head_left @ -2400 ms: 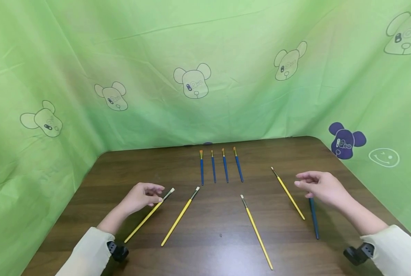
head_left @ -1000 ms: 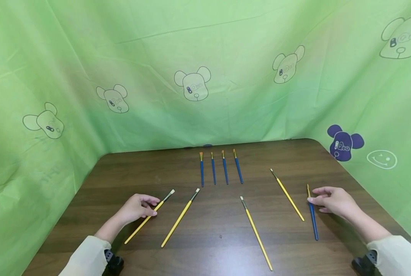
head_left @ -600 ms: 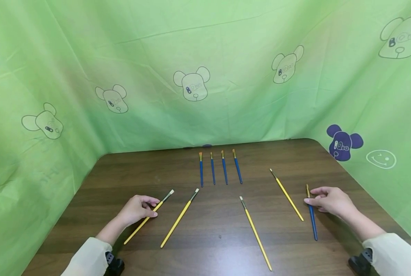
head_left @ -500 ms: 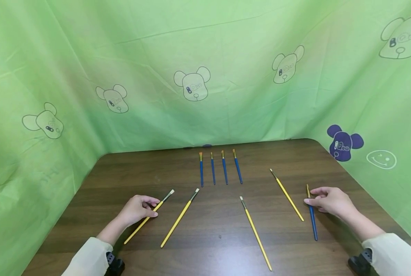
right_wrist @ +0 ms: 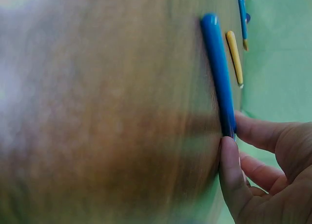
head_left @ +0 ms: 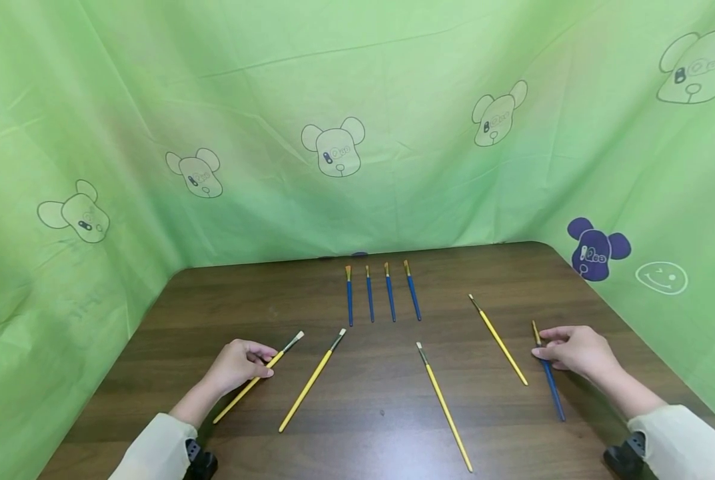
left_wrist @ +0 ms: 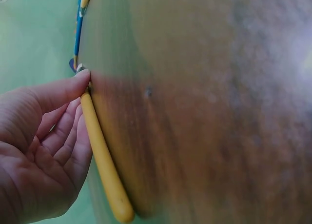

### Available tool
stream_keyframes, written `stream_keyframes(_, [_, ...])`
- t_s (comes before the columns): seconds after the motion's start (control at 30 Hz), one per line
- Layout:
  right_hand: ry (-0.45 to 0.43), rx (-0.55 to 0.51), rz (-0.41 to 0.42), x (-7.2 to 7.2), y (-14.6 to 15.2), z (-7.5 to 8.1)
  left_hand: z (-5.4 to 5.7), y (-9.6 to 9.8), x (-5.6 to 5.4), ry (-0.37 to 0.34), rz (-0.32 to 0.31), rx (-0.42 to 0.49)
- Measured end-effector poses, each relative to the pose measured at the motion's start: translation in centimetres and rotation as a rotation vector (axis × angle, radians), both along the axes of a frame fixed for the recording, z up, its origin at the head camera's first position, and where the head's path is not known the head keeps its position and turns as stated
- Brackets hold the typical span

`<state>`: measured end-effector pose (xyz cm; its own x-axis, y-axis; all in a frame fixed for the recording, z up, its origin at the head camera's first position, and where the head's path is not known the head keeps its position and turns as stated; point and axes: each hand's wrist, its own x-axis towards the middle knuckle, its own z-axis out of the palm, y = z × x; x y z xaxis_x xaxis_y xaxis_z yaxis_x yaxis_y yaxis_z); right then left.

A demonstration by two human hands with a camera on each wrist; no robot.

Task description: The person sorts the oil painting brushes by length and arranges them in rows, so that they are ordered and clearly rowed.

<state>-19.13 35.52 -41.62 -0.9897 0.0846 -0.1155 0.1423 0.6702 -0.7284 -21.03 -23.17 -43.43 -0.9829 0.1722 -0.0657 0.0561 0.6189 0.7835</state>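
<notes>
In the head view my left hand pinches a yellow-handled paintbrush between thumb and fingers, below its pale flat bristles. The left wrist view shows the thumb over its handle, close above the table. On the far right side, my right hand pinches a blue-handled paintbrush near its ferrule. Its blunt blue handle end points away from the fingers in the right wrist view. Beside the left hand lies a second yellow paintbrush, slanted.
Several short blue paintbrushes lie in a row at the back of the brown table. Two more yellow paintbrushes, one at centre right and one farther back, lie slanted. A green printed cloth hangs behind.
My right hand has come down and pinched the blue paintbrush, whose handle end has swung right. My left hand has taken hold of the yellow paintbrush; its handle end has shifted slightly left.
</notes>
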Motion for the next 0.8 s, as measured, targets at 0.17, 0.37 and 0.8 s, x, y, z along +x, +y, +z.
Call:
stream_keyframes(0.17, [-0.008, -0.029, -0.010, 0.0, 0.1, -0.1, -0.1, -0.1, 0.0, -0.011, 0.004, 0.017])
stream_keyframes(0.37, [-0.015, -0.050, 0.001, -0.2, 0.3, -0.2, -0.3, -0.1, -0.2, -0.025, 0.025, 0.028])
stream_keyframes(0.8, [-0.012, -0.120, 0.072, -2.1, -0.3, 0.8, -0.2, -0.2, -0.3, -0.038, 0.011, 0.055])
